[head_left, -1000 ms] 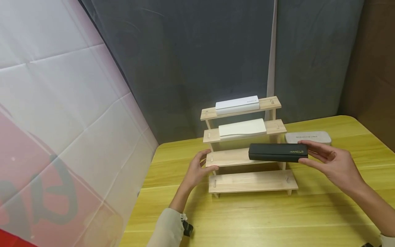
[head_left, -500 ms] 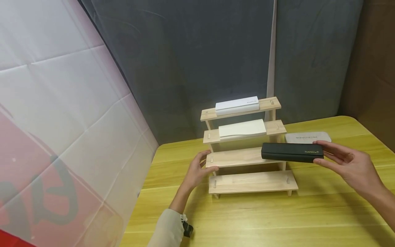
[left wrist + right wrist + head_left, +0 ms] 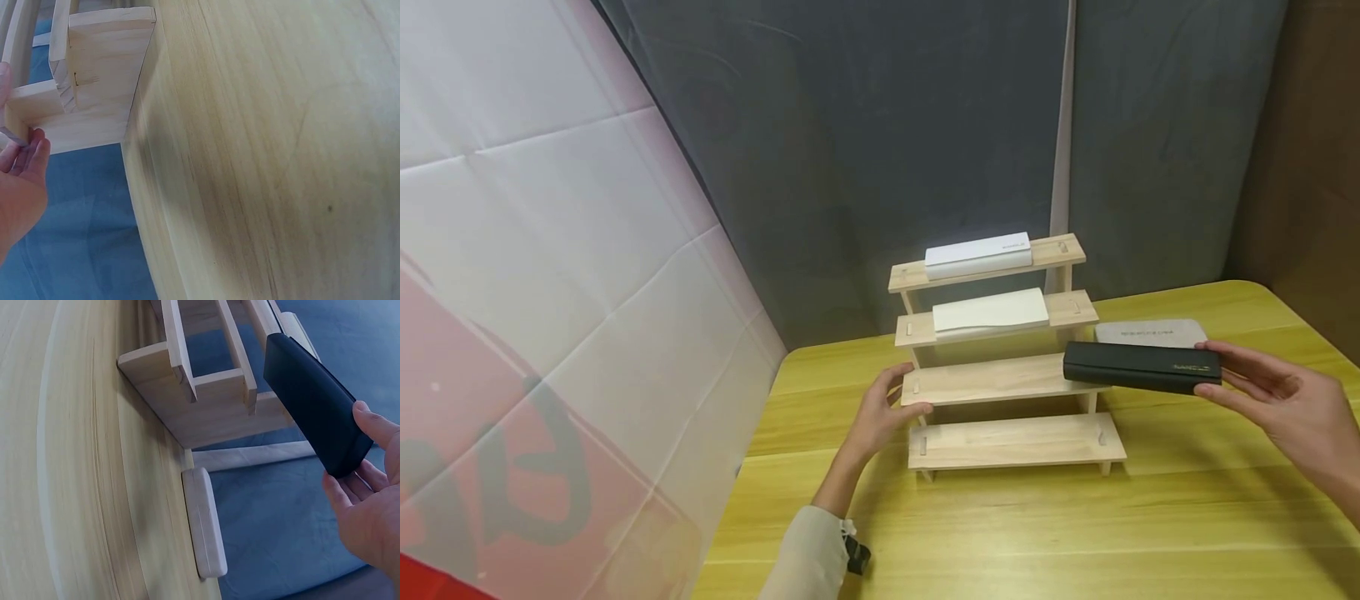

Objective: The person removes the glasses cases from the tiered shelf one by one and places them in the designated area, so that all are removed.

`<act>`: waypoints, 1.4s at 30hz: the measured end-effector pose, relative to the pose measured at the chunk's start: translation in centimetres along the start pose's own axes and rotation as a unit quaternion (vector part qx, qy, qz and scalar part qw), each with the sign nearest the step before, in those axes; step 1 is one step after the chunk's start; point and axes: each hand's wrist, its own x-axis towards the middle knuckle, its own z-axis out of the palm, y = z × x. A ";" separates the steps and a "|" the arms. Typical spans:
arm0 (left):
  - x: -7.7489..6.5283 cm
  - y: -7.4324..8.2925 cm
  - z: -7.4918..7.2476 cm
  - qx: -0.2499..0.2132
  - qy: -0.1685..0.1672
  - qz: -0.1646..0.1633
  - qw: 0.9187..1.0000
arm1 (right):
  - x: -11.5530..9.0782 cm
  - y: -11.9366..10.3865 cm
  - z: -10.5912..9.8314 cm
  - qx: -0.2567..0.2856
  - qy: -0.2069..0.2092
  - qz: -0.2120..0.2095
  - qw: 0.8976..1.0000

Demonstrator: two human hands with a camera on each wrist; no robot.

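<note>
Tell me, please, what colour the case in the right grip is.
The case is black, clearest in the head view.

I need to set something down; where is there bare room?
Bare: the bottom shelf, the table in front of it, and the next shelf up between left hand and black case. Crowded: both upper shelves, each with a white case, and right of the stand, by the grey case and right hand.

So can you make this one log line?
left grip: holds wooden rack | right grip: holds black case by one end | white cases: top two tiers | grey case: on table
</note>
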 end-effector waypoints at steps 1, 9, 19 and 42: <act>0.0 0.0 0.0 0.002 0.000 0.000 1.000 | 0.0 0.1 -0.1 0.012 0.002 -0.003 1.000; 0.0 0.0 -0.1 0.013 -0.007 0.000 1.000 | 0.3 1.3 -0.4 0.177 -0.012 -0.040 0.983; 0.0 -0.2 -0.2 0.017 -0.010 0.002 1.000 | 0.6 1.8 -0.9 0.217 -0.011 -0.056 0.974; 0.0 -0.2 -0.1 0.011 -0.005 -0.002 1.000 | 1.5 5.0 -3.5 0.214 0.023 -0.053 0.975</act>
